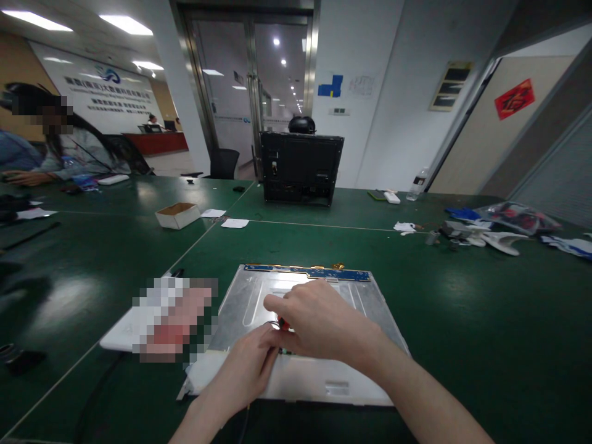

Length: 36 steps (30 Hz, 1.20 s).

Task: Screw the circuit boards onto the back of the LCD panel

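Red-tipped small part (283, 323) sits pinched between the right hand (324, 320) and left hand (247, 370), fingers closed together on it, directly over the bare metal back of a flat display panel (296, 333) whose long axis runs across the worktop (462, 320).

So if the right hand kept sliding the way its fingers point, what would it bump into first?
Probably the blurred white-and-pink flat thing lying just left of the silver metal panel. The right hand points left across that panel, with only bare metal between, though depth is hard to judge.
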Available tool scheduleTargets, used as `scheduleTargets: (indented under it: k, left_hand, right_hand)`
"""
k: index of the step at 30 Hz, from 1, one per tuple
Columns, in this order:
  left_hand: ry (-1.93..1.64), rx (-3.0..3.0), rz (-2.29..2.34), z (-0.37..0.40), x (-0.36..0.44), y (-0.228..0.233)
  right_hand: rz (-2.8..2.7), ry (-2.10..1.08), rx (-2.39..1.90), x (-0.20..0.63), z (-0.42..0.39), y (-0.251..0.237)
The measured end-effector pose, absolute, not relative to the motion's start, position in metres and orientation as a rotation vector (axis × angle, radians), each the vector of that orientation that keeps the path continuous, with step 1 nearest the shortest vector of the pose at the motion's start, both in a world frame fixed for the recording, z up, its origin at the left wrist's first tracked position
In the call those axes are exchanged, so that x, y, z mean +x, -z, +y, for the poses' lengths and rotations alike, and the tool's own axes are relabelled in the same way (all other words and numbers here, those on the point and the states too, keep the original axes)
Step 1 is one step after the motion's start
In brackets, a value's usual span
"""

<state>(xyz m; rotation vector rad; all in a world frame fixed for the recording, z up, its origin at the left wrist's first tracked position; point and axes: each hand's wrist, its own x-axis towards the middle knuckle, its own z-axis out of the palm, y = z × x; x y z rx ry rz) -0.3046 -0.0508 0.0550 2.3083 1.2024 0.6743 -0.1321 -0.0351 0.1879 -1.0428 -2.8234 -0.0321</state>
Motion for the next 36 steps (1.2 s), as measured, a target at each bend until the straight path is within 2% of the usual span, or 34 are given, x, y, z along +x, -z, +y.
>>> scheduleTargets:
  k: [36]
  left_hand:
    - [-0.641,2.303,1.193,-0.0507,-0.3058,-0.0552]
  right_hand:
    - [-2.809,0.067,-1.109,-0.133,-0.0347,-0.187]
